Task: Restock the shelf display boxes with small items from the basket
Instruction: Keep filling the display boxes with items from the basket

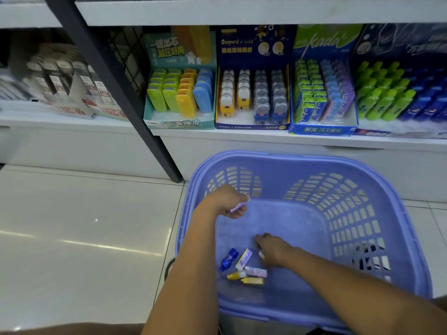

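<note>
Now both hands are apart inside the purple basket (273, 182). The left hand (225, 200) pinches a small purple tube (238, 206) by the far left wall. The right hand (273, 252) hangs curled just right of the loose small items (244, 259) on the basket floor; whether it grips anything cannot be told. Display boxes (251, 52) line the far shelf (266, 139).
</note>
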Demonstrator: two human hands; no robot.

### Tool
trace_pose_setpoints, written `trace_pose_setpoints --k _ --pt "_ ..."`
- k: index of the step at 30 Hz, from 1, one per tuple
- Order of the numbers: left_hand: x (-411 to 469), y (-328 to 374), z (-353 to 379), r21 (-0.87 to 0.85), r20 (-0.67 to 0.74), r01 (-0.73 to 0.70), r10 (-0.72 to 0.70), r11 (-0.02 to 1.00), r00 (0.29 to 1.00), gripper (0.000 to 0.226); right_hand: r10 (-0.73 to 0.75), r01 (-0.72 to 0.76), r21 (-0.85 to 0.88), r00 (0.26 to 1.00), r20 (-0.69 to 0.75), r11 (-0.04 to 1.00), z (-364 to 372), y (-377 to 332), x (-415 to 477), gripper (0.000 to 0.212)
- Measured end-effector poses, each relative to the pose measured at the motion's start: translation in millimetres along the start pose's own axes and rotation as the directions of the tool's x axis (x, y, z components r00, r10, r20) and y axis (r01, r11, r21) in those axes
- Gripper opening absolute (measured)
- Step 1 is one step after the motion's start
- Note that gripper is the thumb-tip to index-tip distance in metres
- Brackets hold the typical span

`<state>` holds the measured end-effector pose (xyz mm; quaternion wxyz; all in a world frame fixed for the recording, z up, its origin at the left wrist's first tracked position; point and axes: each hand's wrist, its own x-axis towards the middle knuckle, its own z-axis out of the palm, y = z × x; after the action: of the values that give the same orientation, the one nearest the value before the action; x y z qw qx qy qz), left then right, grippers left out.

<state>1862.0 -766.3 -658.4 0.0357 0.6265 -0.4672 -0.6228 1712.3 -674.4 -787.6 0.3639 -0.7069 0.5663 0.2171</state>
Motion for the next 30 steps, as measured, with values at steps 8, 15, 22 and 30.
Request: trace_pose_setpoints --k 8,15,22,30 --pt "-16.4 21.0 -17.6 0.027 -0.023 -0.065 0.066 0.998 0.998 0.023 -0.009 0.063 0.911 0.998 -0.064 0.407 -90.2 -4.8 -26.9 0.035" --pt "-53.0 56.0 -59.3 -0.215 -0.221 -0.272 0.224 0.938 0.949 0.039 -0.152 0.571 0.712 0.811 -0.564 0.409 -219.5 -45.5 -98.4 0.023" --pt "-66.9 65.3 -75.5 -0.294 -0.388 -0.428 0.302 0.855 0.871 0.025 -0.030 0.631 0.202 0.337 -0.941 0.749 -291.8 -78.4 -111.0 0.018" --pt "-72.1 62.8 -78.2 -0.395 -0.407 -0.502 0.344 0.769 0.846 0.019 -0.097 0.234 0.015 0.461 -0.882 0.972 -308.1 -66.0 -60.0 0.020"
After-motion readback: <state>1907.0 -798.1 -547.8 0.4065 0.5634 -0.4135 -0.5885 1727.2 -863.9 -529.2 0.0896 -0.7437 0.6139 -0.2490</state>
